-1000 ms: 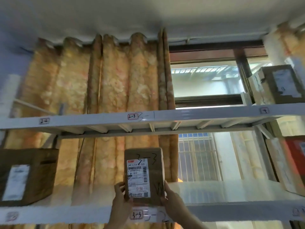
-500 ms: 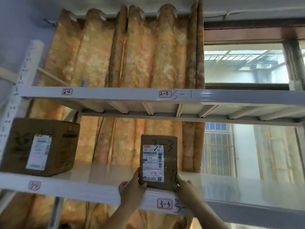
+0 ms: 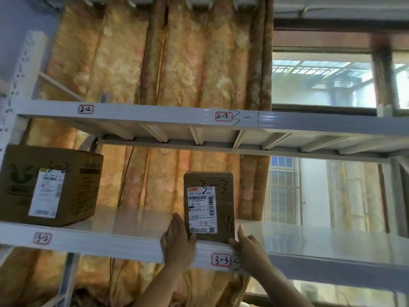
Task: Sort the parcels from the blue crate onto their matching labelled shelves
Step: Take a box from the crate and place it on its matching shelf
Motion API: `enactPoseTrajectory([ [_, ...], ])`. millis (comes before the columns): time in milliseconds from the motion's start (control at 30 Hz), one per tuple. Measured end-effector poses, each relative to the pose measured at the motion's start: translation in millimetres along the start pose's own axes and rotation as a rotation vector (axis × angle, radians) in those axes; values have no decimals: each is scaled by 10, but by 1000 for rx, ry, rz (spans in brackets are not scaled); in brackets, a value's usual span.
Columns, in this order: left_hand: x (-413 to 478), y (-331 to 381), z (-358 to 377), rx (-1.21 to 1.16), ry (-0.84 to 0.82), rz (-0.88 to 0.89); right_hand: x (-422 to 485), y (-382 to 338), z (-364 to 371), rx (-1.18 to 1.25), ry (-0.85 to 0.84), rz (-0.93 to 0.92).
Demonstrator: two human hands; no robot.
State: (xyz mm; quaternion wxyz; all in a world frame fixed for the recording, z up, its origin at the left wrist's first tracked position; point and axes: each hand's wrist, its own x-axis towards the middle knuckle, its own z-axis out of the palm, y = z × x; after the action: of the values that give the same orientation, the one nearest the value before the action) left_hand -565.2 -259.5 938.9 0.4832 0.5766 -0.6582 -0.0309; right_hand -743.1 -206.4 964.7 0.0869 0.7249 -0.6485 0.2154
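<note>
A small brown parcel point(image 3: 223, 209) with a white shipping label and "3-3" handwritten on it stands upright on the white shelf point(image 3: 110, 242), just above the shelf tag "3-3" point(image 3: 220, 259). My left hand point(image 3: 178, 242) lies with straight fingers against the parcel's lower left side. My right hand point(image 3: 247, 249) is at the lower right corner, one finger pointing up and the thumb touching the box. The blue crate is out of view.
A bigger brown box point(image 3: 73, 185) marked "3-2" sits at the left of the same shelf, above the tag "3-2" point(image 3: 42, 238). The upper shelf point(image 3: 155, 114) carries tags "2-2" point(image 3: 85, 109) and "2-3" point(image 3: 224, 116). An orange curtain point(image 3: 177, 63) and a window point(image 3: 321, 85) are behind.
The parcel, held up in both hands before, now stands on the shelf. My fingers have straightened and lie at its sides. The view has swung left and closer.
</note>
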Motion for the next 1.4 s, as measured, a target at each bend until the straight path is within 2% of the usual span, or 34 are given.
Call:
enactPoseTrajectory([
  [167,15,16,-87,-3,-104,28,-96,-1,51,-106,-107,-14],
  [233,-67,-35,-147,92,-157,108,-139,9,32,-79,-102,-10],
  [267,-138,-75,-187,185,-191,163,-168,2,0,10,-74,-3],
  [333,-296,-160,-317,348,-289,238,-254,-32,-98,345,56,64],
  [400,-407,-216,-527,433,-366,221,-319,-65,-175,474,244,42],
  [500,-494,-279,-969,492,-392,143,-410,-219,-301,289,539,-177],
  [600,-622,-326,-1519,561,-379,96,-479,-576,-456,104,637,-477],
  [667,-757,-380,-1880,656,-319,108,-535,-909,-525,-57,554,-693],
  [733,-976,-477,-2193,753,-266,107,-605,-1302,-541,-129,383,-831],
  [833,-1422,-683,-2610,810,-232,-46,-775,-1913,-383,-25,145,-851],
  [967,-2214,-980,-3170,920,-292,-311,-1147,-2482,39,124,-157,-887],
  [1200,-3977,-1407,-3780,1075,-382,-764,-1925,-3349,1004,149,-512,-1095],
  [1333,-4722,-1614,-3921,1037,-412,-937,-2496,-3774,1401,176,-683,-1219],
  [1400,-4969,-1756,-3952,999,-373,-1017,-2666,-3977,1567,170,-734,-1250],
])
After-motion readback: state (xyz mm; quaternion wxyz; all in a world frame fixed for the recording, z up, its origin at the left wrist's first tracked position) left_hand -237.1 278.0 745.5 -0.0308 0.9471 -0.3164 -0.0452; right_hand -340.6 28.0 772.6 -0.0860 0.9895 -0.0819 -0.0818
